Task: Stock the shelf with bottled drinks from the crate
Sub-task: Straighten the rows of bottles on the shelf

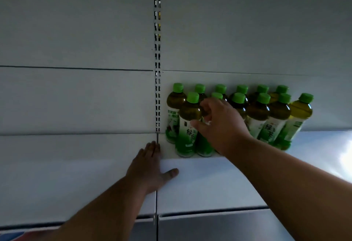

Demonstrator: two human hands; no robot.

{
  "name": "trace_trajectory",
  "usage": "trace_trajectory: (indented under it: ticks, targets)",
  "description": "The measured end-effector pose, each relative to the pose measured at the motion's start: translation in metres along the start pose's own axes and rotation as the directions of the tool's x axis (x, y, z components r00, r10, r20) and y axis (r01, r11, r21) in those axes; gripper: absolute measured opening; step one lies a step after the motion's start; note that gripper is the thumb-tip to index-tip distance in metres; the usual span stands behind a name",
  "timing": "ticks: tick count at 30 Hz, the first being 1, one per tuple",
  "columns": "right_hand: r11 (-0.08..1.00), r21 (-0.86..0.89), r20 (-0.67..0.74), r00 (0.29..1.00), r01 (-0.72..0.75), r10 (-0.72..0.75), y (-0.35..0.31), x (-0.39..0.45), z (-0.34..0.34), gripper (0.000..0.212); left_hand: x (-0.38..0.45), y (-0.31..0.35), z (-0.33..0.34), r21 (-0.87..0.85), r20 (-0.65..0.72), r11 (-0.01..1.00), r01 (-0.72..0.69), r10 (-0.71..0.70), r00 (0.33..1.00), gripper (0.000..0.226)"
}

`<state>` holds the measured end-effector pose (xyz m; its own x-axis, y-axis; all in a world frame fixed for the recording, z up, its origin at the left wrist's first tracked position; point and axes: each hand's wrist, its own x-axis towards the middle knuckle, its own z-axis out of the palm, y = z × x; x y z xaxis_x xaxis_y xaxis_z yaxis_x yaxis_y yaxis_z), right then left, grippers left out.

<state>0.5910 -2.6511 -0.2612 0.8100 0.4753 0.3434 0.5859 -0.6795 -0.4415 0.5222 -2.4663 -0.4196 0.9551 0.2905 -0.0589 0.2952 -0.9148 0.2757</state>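
Observation:
Several green-tea bottles with green caps stand in two rows on the white shelf [209, 179], against its back panel. The front-left bottle [187, 126] stands free at the end of the row. My right hand [219, 124] reaches in from the right. Its fingers and thumb curl round the second bottle [204, 146] of the front row, and the hand covers most of that bottle. My left hand [150, 166] lies flat on the shelf surface at the seam between two shelf sections, fingers straight and thumb spread. No crate shows in this view.
A slotted metal upright [157, 69] runs up the back wall, just left of the bottles. Bare shelf board stretches to the left of the seam and in front of the bottles. A yellowish bottle [297, 118] ends the row at the right. A red and blue object [17, 235] peeks in at bottom left.

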Motion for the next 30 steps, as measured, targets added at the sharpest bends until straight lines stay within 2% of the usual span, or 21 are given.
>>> trace_trajectory:
  ticks: [4, 7, 11, 15, 19, 30]
  targets:
    - [0.999, -0.016, -0.073, 0.997, -0.029, 0.028, -0.005, 0.029, 0.008, 0.056, 0.014, -0.001, 0.012, 0.079, -0.054, 0.996, -0.035, 0.04, 0.998, 0.131]
    - [0.999, -0.009, 0.015, 0.998, -0.054, 0.054, -0.009, 0.041, 0.016, 0.059, 0.013, -0.002, 0.014, 0.081, -0.054, 0.996, -0.032, 0.036, 0.998, 0.124]
    - [0.995, -0.085, 0.054, 0.997, -0.051, 0.056, -0.012, 0.049, 0.015, 0.041, 0.014, -0.003, 0.015, 0.121, -0.017, 0.992, -0.036, 0.038, 0.999, 0.113]
    - [0.988, -0.151, 0.102, 0.995, 0.017, -0.001, -0.017, 0.051, 0.012, 0.034, 0.016, -0.003, 0.015, 0.143, -0.005, 0.989, -0.036, 0.037, 0.999, 0.105]
    - [0.985, -0.169, 0.164, 0.986, 0.039, -0.011, -0.021, 0.058, 0.005, 0.036, 0.017, -0.004, 0.017, 0.149, -0.005, 0.988, -0.038, 0.039, 0.999, 0.106]
    - [0.986, -0.149, 0.171, 0.984, 0.068, -0.042, -0.03, 0.058, 0.01, 0.043, 0.016, -0.005, 0.018, 0.128, -0.034, 0.99, -0.053, 0.058, 0.998, 0.105]
